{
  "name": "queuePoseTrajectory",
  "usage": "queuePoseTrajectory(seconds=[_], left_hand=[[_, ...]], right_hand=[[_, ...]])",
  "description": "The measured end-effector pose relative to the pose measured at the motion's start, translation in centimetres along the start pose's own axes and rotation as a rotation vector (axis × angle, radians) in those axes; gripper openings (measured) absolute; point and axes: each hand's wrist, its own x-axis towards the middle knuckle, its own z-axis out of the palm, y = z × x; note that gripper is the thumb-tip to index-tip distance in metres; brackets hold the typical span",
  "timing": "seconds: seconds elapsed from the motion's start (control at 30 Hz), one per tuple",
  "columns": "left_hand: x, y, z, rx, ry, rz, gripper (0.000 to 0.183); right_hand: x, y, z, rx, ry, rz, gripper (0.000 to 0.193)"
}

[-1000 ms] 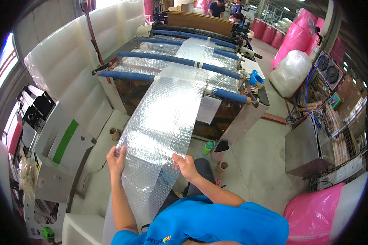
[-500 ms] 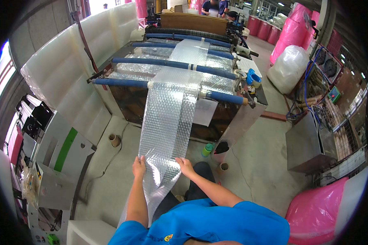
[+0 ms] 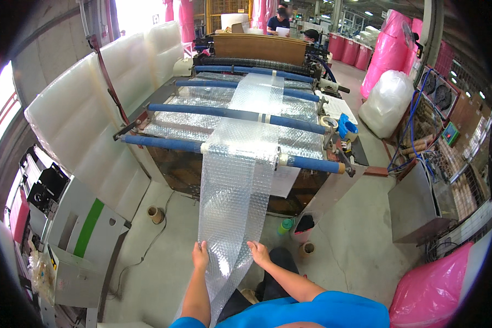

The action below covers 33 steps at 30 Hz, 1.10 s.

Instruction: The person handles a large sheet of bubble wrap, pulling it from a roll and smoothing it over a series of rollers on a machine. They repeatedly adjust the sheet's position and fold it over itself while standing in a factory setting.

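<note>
A long strip of clear bubble wrap point(image 3: 232, 202) runs over the blue rollers of a machine and hangs down toward me. My left hand point(image 3: 200, 255) pinches its left edge, thumb on top. Opposite it, my right hand point(image 3: 259, 253) grips the right edge between thumb and fingers. Between my hands the film sags a little and shines. Below them it trails past my legs, and its end is hidden. The front blue roller point(image 3: 311, 164) carries the strip in front of more silvery film point(image 3: 295, 143) on the machine.
A grey machine panel with a green stripe point(image 3: 88, 228) stands at the left. Cardboard cores point(image 3: 156, 214), a green bottle point(image 3: 285, 226) and a cable are on the floor. A metal cabinet point(image 3: 415, 202) and pink wrapped rolls point(image 3: 429, 284) stand right. A person point(image 3: 279, 23) holds paper far back.
The view has tipped upward, so the machine and my hands sit lower in the picture. Both hands keep their hold on the bubble wrap. In the background, people have shifted.
</note>
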Motion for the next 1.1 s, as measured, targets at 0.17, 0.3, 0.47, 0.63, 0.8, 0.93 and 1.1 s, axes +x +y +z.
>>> queuePoseTrajectory(seconds=[0.17, 0.3, 0.47, 0.63, 0.8, 0.93, 1.1], left_hand=[[0.3, -1.5, 1.2, -0.036, 0.033, -0.014, 0.040], [0.8, -2.1, 0.9, -0.055, -0.027, -0.105, 0.043], [0.0, -1.6, -0.2, 0.056, -0.236, -0.241, 0.055], [0.0, 2.2, -1.9, 0.051, -0.152, -0.148, 0.051], [2.0, 7.0, -2.6, -0.012, -0.029, -0.036, 0.049], [3.7, 11.0, -3.5, -0.061, -0.045, 0.020, 0.049], [5.0, 14.8, -4.7, -0.033, -0.117, 0.031, 0.063]], right_hand=[[0.3, -0.7, 0.0, 0.005, -0.002, 0.039, 0.040], [1.5, 3.0, 2.3, -0.013, 0.077, -0.043, 0.041], [1.3, 5.6, 2.0, 0.006, -0.018, -0.028, 0.041], [2.5, 1.7, 1.2, 0.220, 0.093, -0.181, 0.040], [6.8, -2.8, -2.5, 0.204, -0.044, -0.218, 0.042], [9.0, -6.2, -4.8, 0.300, -0.020, -0.113, 0.037], [9.6, -9.3, -6.3, 0.564, 0.105, -0.096, 0.033]])
